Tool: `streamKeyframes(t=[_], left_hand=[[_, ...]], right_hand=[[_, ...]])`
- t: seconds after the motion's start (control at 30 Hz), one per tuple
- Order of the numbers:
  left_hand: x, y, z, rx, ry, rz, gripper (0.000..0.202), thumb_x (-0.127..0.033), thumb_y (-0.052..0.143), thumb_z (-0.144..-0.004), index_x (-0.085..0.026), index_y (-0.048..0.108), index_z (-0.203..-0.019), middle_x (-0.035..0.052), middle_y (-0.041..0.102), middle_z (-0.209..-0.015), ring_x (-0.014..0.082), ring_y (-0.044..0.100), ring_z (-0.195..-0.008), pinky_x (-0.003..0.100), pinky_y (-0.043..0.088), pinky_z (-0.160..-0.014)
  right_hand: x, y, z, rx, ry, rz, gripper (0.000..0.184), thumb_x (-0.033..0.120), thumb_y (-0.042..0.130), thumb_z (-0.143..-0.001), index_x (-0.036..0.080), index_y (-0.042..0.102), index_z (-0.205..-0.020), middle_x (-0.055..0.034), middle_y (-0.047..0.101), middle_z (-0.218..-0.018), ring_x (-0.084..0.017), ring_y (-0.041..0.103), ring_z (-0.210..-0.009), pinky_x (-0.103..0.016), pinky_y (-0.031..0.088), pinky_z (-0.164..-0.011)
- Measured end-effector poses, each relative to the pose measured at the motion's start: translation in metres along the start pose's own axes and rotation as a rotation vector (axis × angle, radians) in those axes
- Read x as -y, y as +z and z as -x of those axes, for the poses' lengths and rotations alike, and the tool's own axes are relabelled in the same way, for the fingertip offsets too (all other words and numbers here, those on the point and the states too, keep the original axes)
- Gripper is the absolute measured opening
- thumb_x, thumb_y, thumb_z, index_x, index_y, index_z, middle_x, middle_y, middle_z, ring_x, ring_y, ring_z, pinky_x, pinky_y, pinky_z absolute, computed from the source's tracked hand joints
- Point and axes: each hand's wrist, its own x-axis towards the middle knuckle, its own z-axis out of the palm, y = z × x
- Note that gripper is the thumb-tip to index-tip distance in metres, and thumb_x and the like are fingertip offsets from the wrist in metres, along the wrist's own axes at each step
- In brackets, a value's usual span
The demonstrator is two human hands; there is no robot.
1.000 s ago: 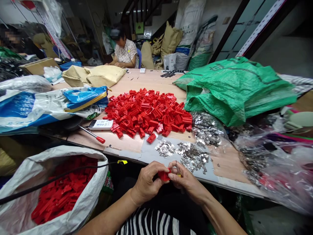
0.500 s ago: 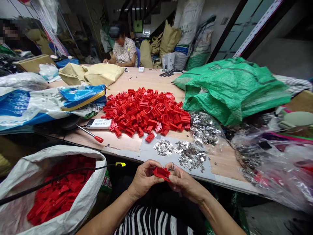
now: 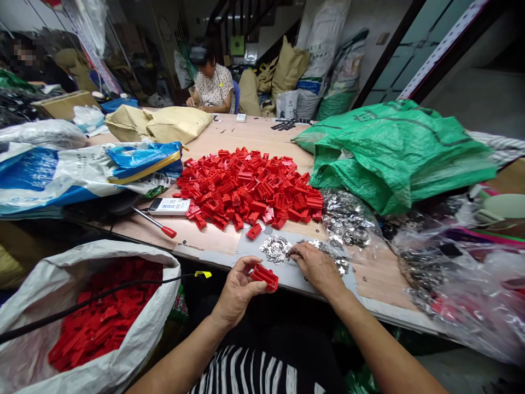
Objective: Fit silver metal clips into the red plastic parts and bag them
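My left hand (image 3: 240, 293) holds a red plastic housing (image 3: 266, 276) between thumb and fingers, its hollow side turned up, just in front of the table edge. My right hand (image 3: 318, 267) reaches over the grey mat (image 3: 241, 251), fingertips drawn together at the right edge of a pile of small shiny metal plates (image 3: 275, 249). Whatever those fingers grip is hidden. A second pile of metal pieces (image 3: 340, 264) lies partly behind this hand. One loose red housing (image 3: 253, 231) rests on the mat, in front of a large heap of red housings (image 3: 250, 186).
An open white sack (image 3: 164, 306) of red parts stands at lower left, a black cable (image 3: 123, 285) crossing it. A red-handled tool (image 3: 167, 231) and a phone-like device (image 3: 169, 206) lie left. Green sack (image 3: 394, 148) and clear bags (image 3: 348, 219) sit right. A person (image 3: 213, 85) sits opposite.
My right hand has left the red housing and moved forward to the metal plates. The thin metal rod seen in it earlier no longer shows. My left hand still holds the housing, moved slightly left.
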Motion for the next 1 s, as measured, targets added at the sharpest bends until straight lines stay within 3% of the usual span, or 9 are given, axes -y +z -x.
streamKeyframes(t=[0.13, 0.3, 0.63, 0.83, 1.0], left_hand=[[-0.002, 0.001, 0.0, 0.013, 0.001, 0.002, 0.043, -0.014, 0.078, -0.069, -0.02, 0.058, -0.107, 0.0009, 0.064, -0.092, 0.0161, 0.066, -0.08, 0.034, 0.057, -0.074], [0.0, 0.0, -0.001, 0.01, -0.004, -0.015, 0.042, -0.015, 0.077, -0.071, -0.019, 0.058, -0.108, 0.0029, 0.066, -0.091, 0.0158, 0.066, -0.081, 0.031, 0.056, -0.074], [-0.001, 0.001, 0.0, -0.018, -0.023, -0.05, 0.042, -0.016, 0.077, -0.071, -0.019, 0.058, -0.108, 0.0037, 0.066, -0.093, 0.0181, 0.067, -0.083, 0.031, 0.055, -0.074], [0.0, 0.0, 0.0, -0.018, -0.023, -0.036, 0.04, -0.017, 0.076, -0.072, -0.019, 0.058, -0.107, 0.0036, 0.065, -0.093, 0.0194, 0.068, -0.083, 0.032, 0.055, -0.073], [-0.001, -0.001, -0.001, -0.035, -0.017, -0.023, 0.04, -0.017, 0.076, -0.072, -0.019, 0.058, -0.108, 0.0032, 0.064, -0.093, 0.0193, 0.067, -0.083, 0.032, 0.055, -0.073]], right_hand=[[0.003, -0.005, -0.004, 0.027, -0.005, 0.0, 0.01, 0.019, 0.054, -0.088, 0.021, 0.063, -0.089, -0.0035, 0.064, -0.094, -0.018, 0.063, -0.085, -0.027, 0.045, -0.07], [0.004, -0.007, -0.005, 0.041, 0.007, 0.003, 0.011, 0.017, 0.055, -0.087, 0.02, 0.061, -0.096, -0.0052, 0.063, -0.099, -0.02, 0.063, -0.088, -0.027, 0.043, -0.07], [0.004, -0.009, -0.007, 0.061, -0.008, -0.018, 0.006, 0.017, 0.054, -0.087, 0.019, 0.059, -0.087, -0.0053, 0.063, -0.089, -0.02, 0.062, -0.082, -0.028, 0.043, -0.07], [0.004, -0.005, -0.003, 0.051, -0.054, -0.099, 0.012, 0.017, 0.048, -0.09, 0.02, 0.059, -0.094, -0.0048, 0.066, -0.089, -0.019, 0.063, -0.083, -0.027, 0.046, -0.074], [0.0, 0.001, -0.002, 0.017, -0.073, -0.187, 0.026, 0.017, 0.042, -0.091, 0.02, 0.06, -0.109, -0.0082, 0.066, -0.101, -0.02, 0.063, -0.093, -0.031, 0.047, -0.084]])
